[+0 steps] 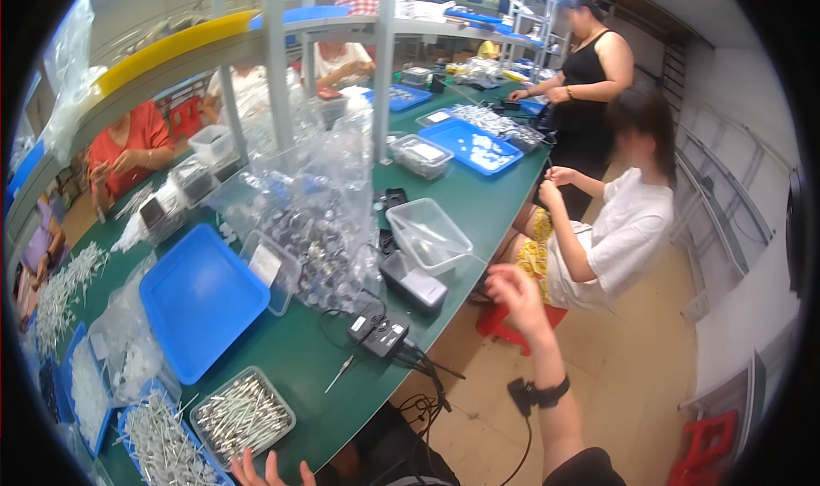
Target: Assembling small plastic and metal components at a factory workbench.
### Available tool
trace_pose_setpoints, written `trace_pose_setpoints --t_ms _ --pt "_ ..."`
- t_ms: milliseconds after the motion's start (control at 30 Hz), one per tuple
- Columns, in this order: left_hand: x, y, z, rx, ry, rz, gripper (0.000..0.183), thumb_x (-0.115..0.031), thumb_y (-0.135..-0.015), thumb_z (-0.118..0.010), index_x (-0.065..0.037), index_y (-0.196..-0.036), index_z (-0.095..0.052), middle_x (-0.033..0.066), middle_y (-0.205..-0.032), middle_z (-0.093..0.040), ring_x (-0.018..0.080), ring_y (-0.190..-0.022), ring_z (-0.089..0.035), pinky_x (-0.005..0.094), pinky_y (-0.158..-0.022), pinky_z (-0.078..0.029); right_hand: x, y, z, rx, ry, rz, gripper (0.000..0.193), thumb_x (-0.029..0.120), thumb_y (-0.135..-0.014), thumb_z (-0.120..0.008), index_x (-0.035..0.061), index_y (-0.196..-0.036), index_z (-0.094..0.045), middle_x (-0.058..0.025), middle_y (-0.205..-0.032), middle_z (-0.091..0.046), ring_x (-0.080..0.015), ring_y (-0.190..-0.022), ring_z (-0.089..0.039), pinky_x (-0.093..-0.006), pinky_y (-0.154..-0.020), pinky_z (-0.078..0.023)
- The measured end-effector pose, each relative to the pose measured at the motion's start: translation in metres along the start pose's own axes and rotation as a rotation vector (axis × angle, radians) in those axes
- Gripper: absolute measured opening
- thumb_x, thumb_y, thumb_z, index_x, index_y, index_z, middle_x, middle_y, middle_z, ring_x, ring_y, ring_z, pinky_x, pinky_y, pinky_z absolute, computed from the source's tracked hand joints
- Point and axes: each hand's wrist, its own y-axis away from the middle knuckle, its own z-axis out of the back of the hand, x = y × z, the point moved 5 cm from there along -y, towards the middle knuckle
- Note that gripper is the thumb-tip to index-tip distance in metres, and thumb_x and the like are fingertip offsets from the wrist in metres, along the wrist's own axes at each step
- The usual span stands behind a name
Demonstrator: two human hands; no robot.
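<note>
A green worktable (320, 418) spans the scene from near left to far right, with a seated co-worker (628, 230) in a white top at its right side. A clear bag (320, 251) of small dark and clear parts stands mid-table; a blue tray (205, 302) lies to its left. At the near end, a clear plastic box (278, 392) sits on the table, filled with slender metallic and pale rods (243, 413). The two hands are well apart. The right hand (517, 298) is raised off the table's right edge, fingers loosely bent; whether it grips anything cannot be told. The left hand (271, 472), partly cut off, has its fingers spread at the box's near side; contact cannot be confirmed. A black adapter (378, 330) lies at the table's right edge, with one thin rod (339, 373) lying singly just nearer.
</note>
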Motion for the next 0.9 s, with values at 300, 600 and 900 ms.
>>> trace_pose_setpoints --t_ms 300,600,900 --pt "0.0 -0.001 0.002 -0.035 -0.134 0.103 0.049 -0.035 -0.081 -0.058 -0.002 -0.116 -0.051 0.0222 -0.13 -0.037 0.0436 -0.121 -0.029 0.0547 -0.098 -0.024 0.032 0.085 -0.105 0.669 0.308 0.144 0.025 0.025 -0.082 -0.056 0.0076 -0.099 -0.056 -0.0051 -0.072 -0.062 -0.0196 -0.067 -0.06 -0.0297 -0.061 -0.047" --pt "0.019 -0.004 -0.007 0.014 -0.135 0.339 0.065 -0.046 -0.08 -0.054 -0.007 -0.131 -0.039 0.0242 -0.14 -0.018 0.0438 -0.129 -0.014 0.0574 -0.1 -0.013 0.04 0.113 -0.214 0.98 0.164 0.577 0.033 0.024 -0.081 -0.056 0.0095 -0.11 -0.049 -0.0051 -0.074 -0.057 -0.024 -0.07 -0.057 -0.0339 -0.062 -0.044" --pt "0.024 0.004 -0.004 -0.048 0.105 0.412 0.067 -0.035 -0.079 -0.06 0.0 -0.129 -0.034 0.0272 -0.138 -0.018 0.0422 -0.128 -0.018 0.0494 -0.102 -0.02 0.016 0.143 -0.286 1.071 0.048 0.211 0.052 0.035 -0.088 -0.048 0.0044 -0.126 -0.029 -0.0099 -0.067 -0.056 -0.0256 -0.059 -0.056 -0.0348 -0.053 -0.041"
